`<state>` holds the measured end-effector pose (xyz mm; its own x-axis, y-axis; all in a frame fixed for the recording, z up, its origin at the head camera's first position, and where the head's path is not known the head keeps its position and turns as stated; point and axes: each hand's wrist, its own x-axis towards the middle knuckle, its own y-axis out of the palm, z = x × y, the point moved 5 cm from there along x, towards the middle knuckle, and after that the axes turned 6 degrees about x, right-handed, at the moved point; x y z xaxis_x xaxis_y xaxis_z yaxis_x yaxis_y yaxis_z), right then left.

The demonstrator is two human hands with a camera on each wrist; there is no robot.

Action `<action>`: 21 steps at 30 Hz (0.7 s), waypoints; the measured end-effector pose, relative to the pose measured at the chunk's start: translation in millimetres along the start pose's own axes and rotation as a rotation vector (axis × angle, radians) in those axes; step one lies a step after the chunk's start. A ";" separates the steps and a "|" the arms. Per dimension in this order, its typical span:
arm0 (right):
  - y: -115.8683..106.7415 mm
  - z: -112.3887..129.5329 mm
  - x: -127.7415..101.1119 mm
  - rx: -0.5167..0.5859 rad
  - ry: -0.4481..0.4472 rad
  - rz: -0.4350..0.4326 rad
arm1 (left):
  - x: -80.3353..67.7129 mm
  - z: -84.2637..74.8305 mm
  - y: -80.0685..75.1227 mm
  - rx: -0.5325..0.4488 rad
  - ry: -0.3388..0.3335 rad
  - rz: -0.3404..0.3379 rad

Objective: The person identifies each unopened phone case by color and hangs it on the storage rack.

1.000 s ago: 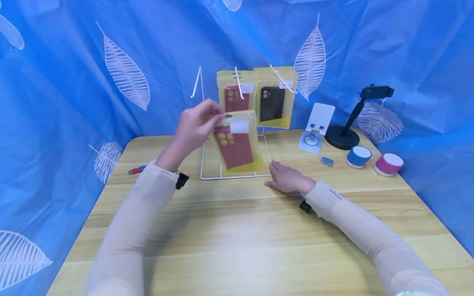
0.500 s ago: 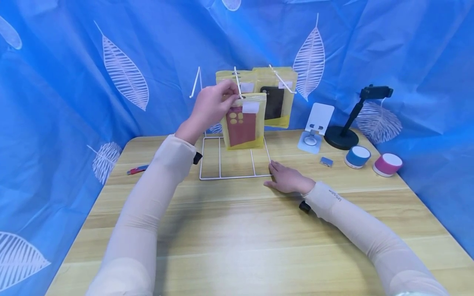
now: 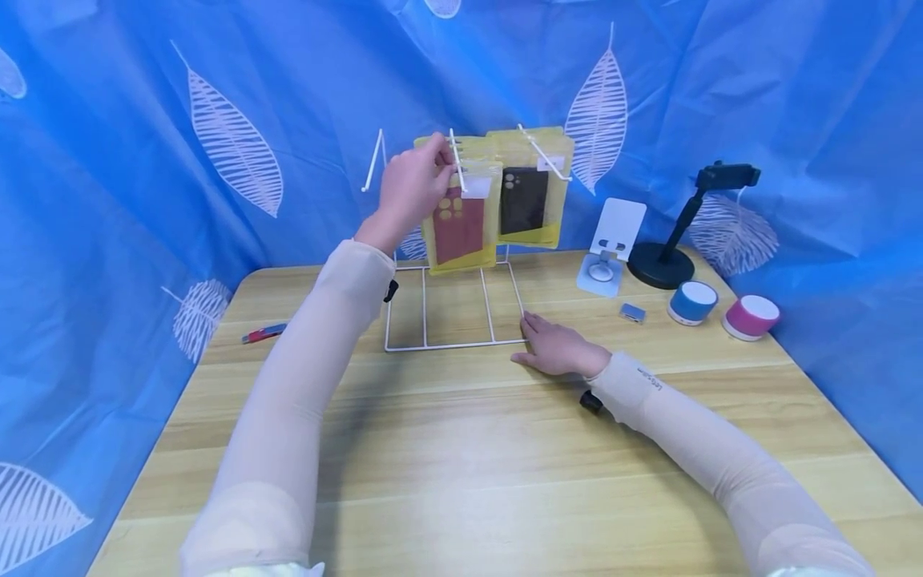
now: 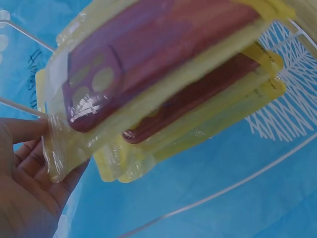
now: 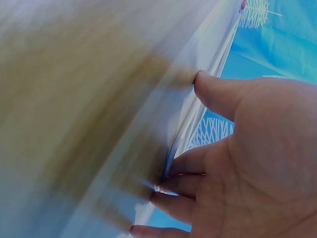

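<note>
My left hand (image 3: 414, 183) pinches the top corner of a clear yellow pouch (image 3: 461, 220) with a dark red phone case inside. This pouch is at the middle prong of a white wire display rack (image 3: 456, 345); in the left wrist view, more pouched red cases (image 4: 193, 94) hang behind it. A pouch with a black phone case (image 3: 525, 200) hangs from the right-hand prong. The left prong (image 3: 372, 160) carries nothing. My right hand (image 3: 558, 346) rests with extended fingers on the front right corner of the rack's base, and in the right wrist view its fingertips (image 5: 166, 186) touch the table by the wire.
To the right stand a white folding phone stand (image 3: 613, 240), a black phone holder (image 3: 667, 260), a blue speaker-like cylinder (image 3: 693, 303) and a pink one (image 3: 751, 317). A small blue-grey block (image 3: 632, 312) lies near them. A red and blue pen-like item (image 3: 264, 332) lies left.
My left hand has carried the pouch up and back, from in front of the rack to along the middle prong. The right hand has stayed at the base corner.
</note>
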<state>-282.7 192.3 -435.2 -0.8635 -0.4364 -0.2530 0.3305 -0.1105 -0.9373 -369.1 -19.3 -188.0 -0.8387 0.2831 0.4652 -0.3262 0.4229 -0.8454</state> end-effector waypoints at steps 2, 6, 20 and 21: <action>0.4 0.2 -0.4 0.000 0.000 0.004 | 6.1 1.7 1.8 0.015 -0.007 -0.016; 0.2 0.8 -1.0 0.009 0.007 0.006 | 17.3 5.6 6.4 0.033 -0.019 -0.024; -2.0 3.8 -1.6 0.014 0.014 0.005 | 23.4 14.3 11.5 0.094 0.078 -0.101; -2.2 3.1 -1.7 0.013 0.017 0.004 | 21.6 13.8 10.7 0.101 0.094 -0.125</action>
<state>-280.8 190.5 -432.0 -0.8685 -0.4214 -0.2611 0.3389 -0.1202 -0.9331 -396.7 -20.6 -190.6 -0.7458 0.3151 0.5870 -0.4715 0.3729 -0.7992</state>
